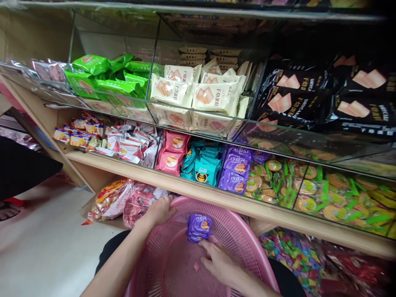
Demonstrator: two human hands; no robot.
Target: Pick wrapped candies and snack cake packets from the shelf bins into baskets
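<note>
Packets (199, 225) are seemingly handled by the right hand (221, 262), fingers parted, basket (233, 233) clamped by the left hand (160, 211), pinching needed next.

Head-worn view, looking forward and down from above the pink basket (232, 231), which lies near at six o'clock; shelving (278, 216) faces it toward twelve o'clock.

Black-clad legs (113, 247); bare forearms (123, 255), hands (160, 211)
</note>
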